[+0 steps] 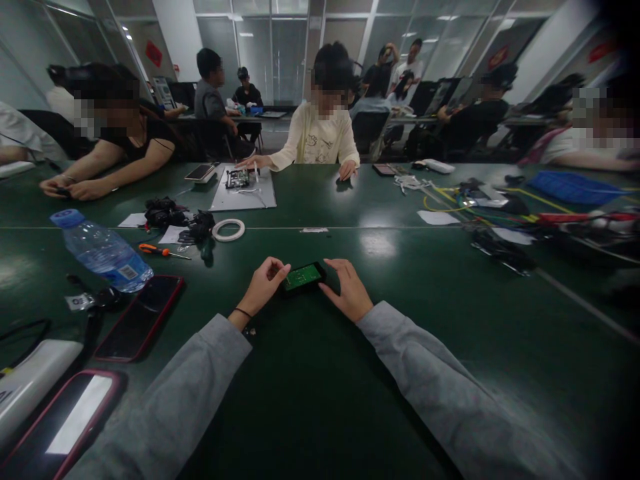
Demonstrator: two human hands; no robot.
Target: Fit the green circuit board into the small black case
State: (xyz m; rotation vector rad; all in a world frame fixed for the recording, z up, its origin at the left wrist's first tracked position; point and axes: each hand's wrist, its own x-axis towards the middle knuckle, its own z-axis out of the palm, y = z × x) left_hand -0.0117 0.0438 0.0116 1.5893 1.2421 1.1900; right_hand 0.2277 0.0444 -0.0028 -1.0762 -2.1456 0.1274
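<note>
A small green circuit board in a black frame (303, 276) lies on the dark green table (320, 373) right in front of me. My left hand (263, 285) is curled, its fingers pinching the board's left edge. My right hand (349, 291) rests on the table at the board's right side, fingers bent and touching that edge. Both of my arms wear grey sleeves, and a dark band circles my left wrist.
A tipped water bottle (103, 252), an orange screwdriver (160, 251), a white tape ring (229, 230), black cables (175, 217) and phones (141, 317) lie at left. Cables and a blue tray (570, 187) fill the right. People sit across the table; one has a grey mat (245, 190).
</note>
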